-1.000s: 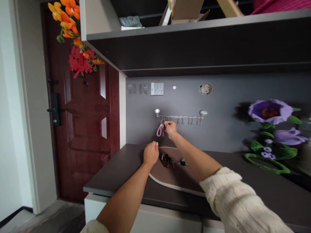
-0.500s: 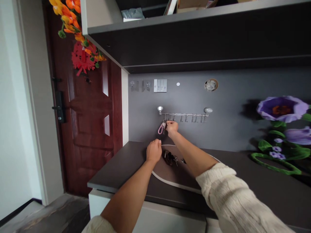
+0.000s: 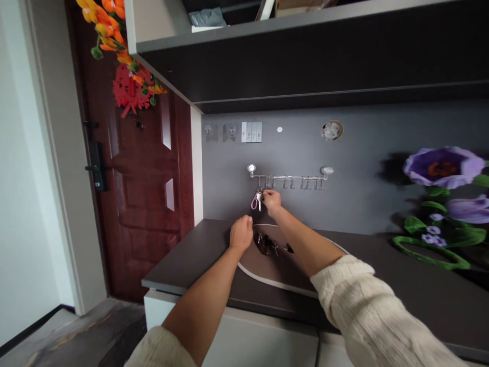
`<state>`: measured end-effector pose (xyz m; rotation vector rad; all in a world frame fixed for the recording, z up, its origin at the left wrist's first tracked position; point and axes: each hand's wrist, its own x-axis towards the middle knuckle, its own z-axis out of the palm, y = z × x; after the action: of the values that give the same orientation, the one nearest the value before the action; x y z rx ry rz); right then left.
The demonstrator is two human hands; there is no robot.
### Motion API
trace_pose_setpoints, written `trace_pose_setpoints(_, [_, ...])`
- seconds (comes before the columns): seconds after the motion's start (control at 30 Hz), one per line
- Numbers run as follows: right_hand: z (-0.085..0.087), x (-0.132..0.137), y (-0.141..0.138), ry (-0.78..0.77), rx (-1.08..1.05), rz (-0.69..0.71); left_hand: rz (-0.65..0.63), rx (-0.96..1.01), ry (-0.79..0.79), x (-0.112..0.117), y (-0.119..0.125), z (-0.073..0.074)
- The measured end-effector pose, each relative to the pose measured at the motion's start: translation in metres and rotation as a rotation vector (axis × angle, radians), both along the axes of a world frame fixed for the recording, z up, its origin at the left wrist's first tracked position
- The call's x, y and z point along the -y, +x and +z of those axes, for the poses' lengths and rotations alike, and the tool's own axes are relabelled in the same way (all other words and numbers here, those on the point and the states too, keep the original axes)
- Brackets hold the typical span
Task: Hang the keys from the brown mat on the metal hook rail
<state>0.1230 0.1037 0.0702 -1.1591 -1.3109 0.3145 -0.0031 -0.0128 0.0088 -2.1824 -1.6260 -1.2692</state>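
A silver key [image 3: 260, 200] and a pink strap loop [image 3: 254, 202] hang together just below the left end of a metal hook rail [image 3: 286, 178] on the wall. My right hand [image 3: 272, 202] is closed in a pinch at the upper right side of this key bunch. Its fingertips are small, and the exact grip is hard to see. Lower left, my left hand [image 3: 241, 233] is curled closed above the counter, its palm and inner fingers hidden. Dark key bunches [image 3: 267, 244] lie on a brown mat [image 3: 263, 270] between my arms.
A dark shelf [image 3: 305, 66] overhangs the wall. Purple flowers [image 3: 443, 168] stand on the counter [image 3: 198, 255] at right. A dark red door [image 3: 141, 204] and orange flowers [image 3: 109, 30] are at left. Labels [image 3: 251, 132] are stuck above the rail.
My right hand has shifted slightly right against the keys, and the silver key now shows more fully. My left hand stays in nearly the same place. The view has tilted a little.
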Motion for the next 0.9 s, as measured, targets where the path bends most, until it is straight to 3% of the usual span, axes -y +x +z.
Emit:
trace_pose_setpoints(0.27, [-0.004, 0.057, 0.010, -0.092, -0.167, 0.137, -0.086, 0.016, -0.039, 0.003, -0.004, -0.001])
trace_pose_setpoints(0.43, [-0.020, 0.098, 0.015, -0.155, -0.135, 0.234, -0.172, 0.048, -0.080, 0.007, -0.006, -0.001])
trace_pose_setpoints(0.67, [-0.053, 0.127, 0.021, -0.166, 0.168, 0.145, -0.195, 0.002, -0.162, 0.008, -0.006, -0.003])
trace_pose_setpoints(0.9, [-0.055, 0.133, 0.023, -0.145, 0.673, 0.033, -0.211, 0.016, -0.192, 0.003, -0.005, -0.006])
